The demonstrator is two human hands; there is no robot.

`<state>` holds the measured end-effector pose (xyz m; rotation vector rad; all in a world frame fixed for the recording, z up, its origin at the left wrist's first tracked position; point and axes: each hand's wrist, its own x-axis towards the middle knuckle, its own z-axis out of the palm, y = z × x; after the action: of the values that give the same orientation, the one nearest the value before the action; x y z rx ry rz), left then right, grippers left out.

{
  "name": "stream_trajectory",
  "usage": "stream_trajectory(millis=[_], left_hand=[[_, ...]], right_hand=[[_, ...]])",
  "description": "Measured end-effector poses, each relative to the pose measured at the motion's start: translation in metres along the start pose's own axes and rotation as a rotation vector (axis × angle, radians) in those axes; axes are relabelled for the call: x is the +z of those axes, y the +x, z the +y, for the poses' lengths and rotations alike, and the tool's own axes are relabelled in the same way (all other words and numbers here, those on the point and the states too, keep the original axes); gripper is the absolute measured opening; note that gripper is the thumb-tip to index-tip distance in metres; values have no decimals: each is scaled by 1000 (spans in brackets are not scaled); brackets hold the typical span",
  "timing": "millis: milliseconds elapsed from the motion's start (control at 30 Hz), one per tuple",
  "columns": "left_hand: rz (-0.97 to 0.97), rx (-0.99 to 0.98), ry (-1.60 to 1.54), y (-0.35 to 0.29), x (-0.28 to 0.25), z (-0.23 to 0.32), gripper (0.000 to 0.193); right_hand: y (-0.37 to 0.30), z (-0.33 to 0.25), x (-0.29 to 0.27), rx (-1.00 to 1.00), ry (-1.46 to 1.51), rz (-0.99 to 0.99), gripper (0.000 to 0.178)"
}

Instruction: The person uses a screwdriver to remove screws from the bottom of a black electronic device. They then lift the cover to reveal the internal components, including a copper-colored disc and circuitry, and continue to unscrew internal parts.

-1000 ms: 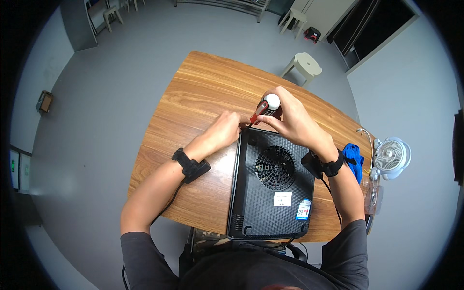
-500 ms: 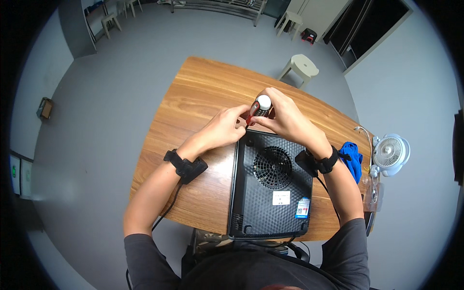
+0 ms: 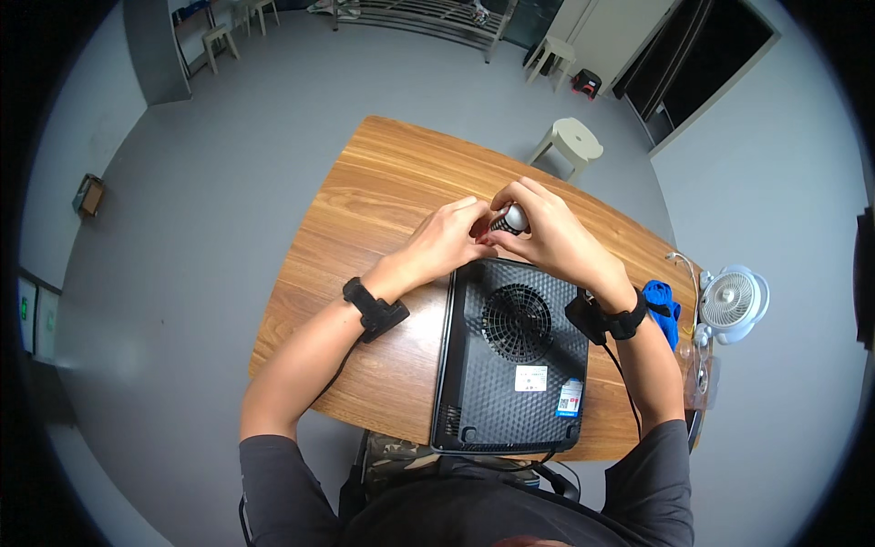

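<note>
A black appliance (image 3: 510, 401) that looks like an induction cooker lies upside down before me, its round fan grille (image 3: 517, 322) facing up. Over its far edge, my right hand (image 3: 556, 235) grips a screwdriver (image 3: 513, 219) by the dark handle, whose silver-white end cap points up. My left hand (image 3: 444, 239) is closed at the lower end of the screwdriver, thumb and fingers curled in around it. The tip and whatever it touches are hidden behind the fingers. Both wrists wear black strapped devices with cables.
The wooden table (image 3: 365, 210) carries a blue cloth (image 3: 661, 310) at the right, beside a white fan (image 3: 732, 299) and a loose white cable (image 3: 684, 263). A stool (image 3: 576, 141) stands beyond the far edge. The appliance's cord (image 3: 547, 459) hangs at the near edge.
Both hands and the screwdriver have shifted right along the far edge, away from its left corner. The screwdriver's red part is now mostly covered by fingers. The view has tilted slightly.
</note>
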<state>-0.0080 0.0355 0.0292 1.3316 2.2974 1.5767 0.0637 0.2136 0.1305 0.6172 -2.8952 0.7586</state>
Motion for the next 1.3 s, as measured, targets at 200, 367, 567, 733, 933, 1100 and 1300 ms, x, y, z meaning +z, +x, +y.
stream_trajectory(millis=[200,367,567,733,933,1100,1300], left_hand=[[-71,16,-100,-6,-4,-12,31],[-39,-26,-32,-6,-3,-8,28],[-70,0,-117,-6,-2,-9,25],[-113,21,-57,-6,-10,-10,23],[-142,12,-54,-6,-11,-11,26],[-147,57,-40,-6,-13,-10,24],[-203,33,-10,-7,-15,-4,25]], right_hand=[[-7,-3,-2,-42,-75,34,40],[-2,-14,-1,261,-127,-73,42],[-10,-5,-2,94,-61,-49,40],[-13,-13,-1,90,-143,-14,42],[-12,-16,2,190,-230,-78,39],[-13,-18,-3,126,-158,-98,31],[-17,-27,-14,107,-201,-260,34]])
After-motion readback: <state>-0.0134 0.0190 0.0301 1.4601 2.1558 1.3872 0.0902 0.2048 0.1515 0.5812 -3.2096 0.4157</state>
